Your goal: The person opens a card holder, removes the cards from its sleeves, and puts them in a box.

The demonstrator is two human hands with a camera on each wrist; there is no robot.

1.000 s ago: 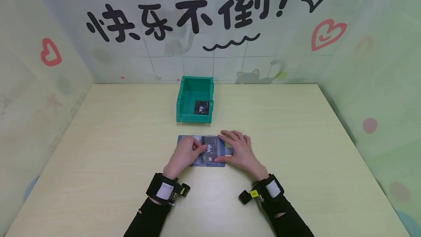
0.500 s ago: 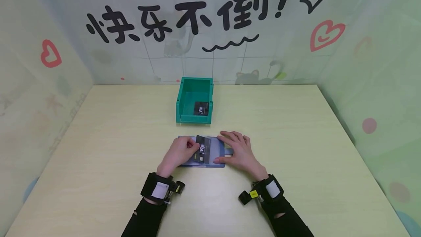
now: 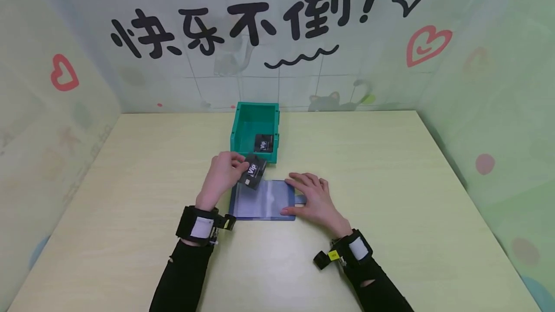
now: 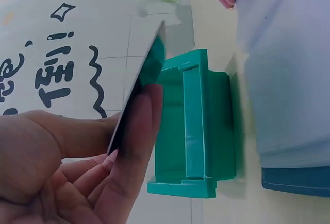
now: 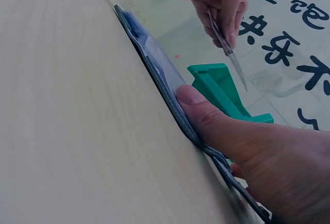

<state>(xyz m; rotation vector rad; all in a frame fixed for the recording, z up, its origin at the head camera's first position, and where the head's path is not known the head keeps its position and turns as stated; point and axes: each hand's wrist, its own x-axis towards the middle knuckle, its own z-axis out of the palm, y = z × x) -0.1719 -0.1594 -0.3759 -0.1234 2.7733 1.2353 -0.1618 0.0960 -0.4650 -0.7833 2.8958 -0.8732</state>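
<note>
My left hand [image 3: 223, 172] pinches a black card marked "Vip" [image 3: 253, 171] between thumb and fingers, raised near the front of a green bin [image 3: 256, 157]. In the left wrist view the card [image 4: 138, 87] shows nearly edge-on, with the bin [image 4: 195, 121] beyond it. On the table lies an open blue card holder [image 3: 264, 201] with clear sleeves. My right hand [image 3: 314, 201] rests spread over its right end, the thumb pressing on the clear sleeve in the right wrist view. Another black "Vip" card [image 3: 263, 143] lies inside the bin.
The pale wooden table [image 3: 130, 235] runs back to a printed backdrop [image 3: 208, 85] with black lettering. Printed side panels [image 3: 490, 110] stand along its left and right edges. A strap tab [image 3: 300, 199] sticks out from the card holder's right side.
The left hand has slid the card leftward out of the holder's sleeve, then lifted it up and away toward the bin. The right hand stays in place on the holder.
</note>
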